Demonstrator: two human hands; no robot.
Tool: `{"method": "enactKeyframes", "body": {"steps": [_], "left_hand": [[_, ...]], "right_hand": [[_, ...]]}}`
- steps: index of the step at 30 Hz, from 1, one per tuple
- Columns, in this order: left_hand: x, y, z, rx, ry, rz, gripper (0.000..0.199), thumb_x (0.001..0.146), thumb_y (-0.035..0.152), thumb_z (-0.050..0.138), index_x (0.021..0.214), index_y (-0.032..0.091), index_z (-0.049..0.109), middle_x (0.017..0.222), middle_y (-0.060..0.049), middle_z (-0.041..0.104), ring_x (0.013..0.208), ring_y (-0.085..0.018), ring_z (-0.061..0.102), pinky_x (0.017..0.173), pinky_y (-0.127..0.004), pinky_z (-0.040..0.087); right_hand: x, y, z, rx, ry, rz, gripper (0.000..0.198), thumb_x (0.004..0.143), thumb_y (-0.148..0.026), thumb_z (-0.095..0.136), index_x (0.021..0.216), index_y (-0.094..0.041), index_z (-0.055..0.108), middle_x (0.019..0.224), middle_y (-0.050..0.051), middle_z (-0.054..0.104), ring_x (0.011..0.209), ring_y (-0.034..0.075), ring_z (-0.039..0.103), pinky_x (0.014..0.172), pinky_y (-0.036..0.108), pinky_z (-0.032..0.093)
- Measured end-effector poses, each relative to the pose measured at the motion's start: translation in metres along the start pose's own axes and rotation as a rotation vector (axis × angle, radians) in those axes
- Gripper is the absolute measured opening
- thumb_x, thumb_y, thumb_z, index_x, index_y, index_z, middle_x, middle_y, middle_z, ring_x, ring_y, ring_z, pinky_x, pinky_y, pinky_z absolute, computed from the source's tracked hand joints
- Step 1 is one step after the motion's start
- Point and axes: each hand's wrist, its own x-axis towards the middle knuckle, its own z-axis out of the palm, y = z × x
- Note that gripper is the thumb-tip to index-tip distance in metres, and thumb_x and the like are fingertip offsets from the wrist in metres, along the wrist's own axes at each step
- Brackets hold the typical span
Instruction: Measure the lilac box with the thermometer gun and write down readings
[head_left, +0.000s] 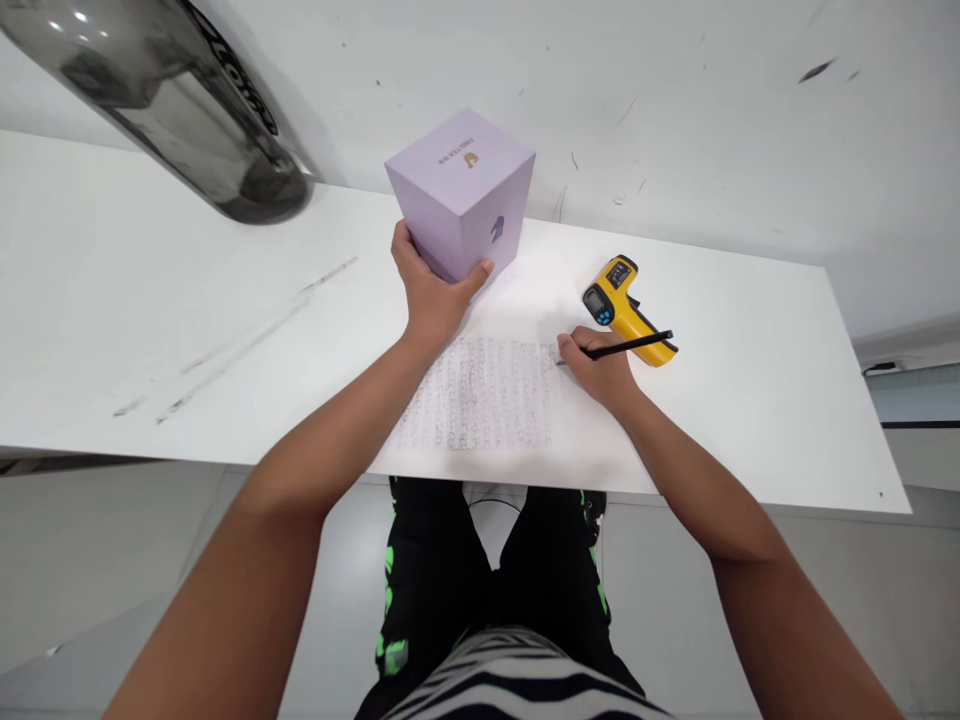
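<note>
My left hand (439, 290) is wrapped around the near lower part of a lavender box (461, 165), thumb on its right face and fingers on its left. The box has gold lettering on top and a small dark print on one side. A slim black pencil (626, 346) is pinched in my right hand (600, 365). Its tip points left, at the right edge of a block of dense grey handwriting (487, 395). Whether the writing is on a sheet of paper or on the tabletop itself, I cannot tell.
A yellow and black infrared thermometer (626, 305) lies just beyond my right hand. At the back left, a large smoky transparent bottle (202, 110) stands near the wall. The white table (787, 400) has dark smudges on its left side; its front edge runs before my legs.
</note>
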Motion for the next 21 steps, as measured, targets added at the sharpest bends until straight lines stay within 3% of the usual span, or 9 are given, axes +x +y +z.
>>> {"method": "enactKeyframes", "body": {"steps": [10,15,17,21], "left_hand": [[0.000,-0.001,0.002,-0.001,0.013,0.006,0.124,0.065,0.066,0.108,0.162,0.043,0.033,0.174,-0.011,0.034,0.174,-0.040,0.030,0.144,-0.059,0.033],[-0.004,0.007,0.002,-0.013,0.047,-0.023,0.121,0.062,0.062,0.109,0.157,0.042,0.038,0.168,-0.011,0.040,0.166,-0.039,0.040,0.140,-0.059,0.040],[-0.006,0.011,0.001,-0.005,0.074,-0.016,0.121,0.058,0.058,0.112,0.155,0.040,0.042,0.164,-0.011,0.044,0.164,-0.040,0.042,0.141,-0.060,0.040],[-0.008,0.017,0.000,0.001,0.090,-0.050,0.117,0.056,0.057,0.113,0.150,0.038,0.048,0.155,-0.011,0.051,0.158,-0.041,0.048,0.137,-0.064,0.045]], "right_hand": [[0.000,0.001,-0.006,0.032,-0.074,0.027,0.070,0.098,-0.072,0.069,0.057,-0.027,0.034,0.054,-0.005,0.036,0.056,0.012,0.036,0.054,0.031,0.034],[-0.005,0.006,-0.007,0.009,0.025,-0.064,0.064,0.104,-0.081,0.060,0.071,-0.025,0.067,0.069,0.004,0.069,0.064,0.020,0.063,0.060,0.033,0.050],[-0.007,0.009,-0.005,-0.087,-0.003,-0.170,0.059,0.108,-0.076,0.058,0.082,-0.025,0.076,0.080,0.006,0.079,0.074,0.023,0.072,0.070,0.035,0.057],[-0.008,0.018,0.002,-0.469,-0.037,-0.350,0.037,0.114,-0.044,0.056,0.104,-0.023,0.086,0.097,0.012,0.086,0.085,0.026,0.077,0.078,0.037,0.058]]}}
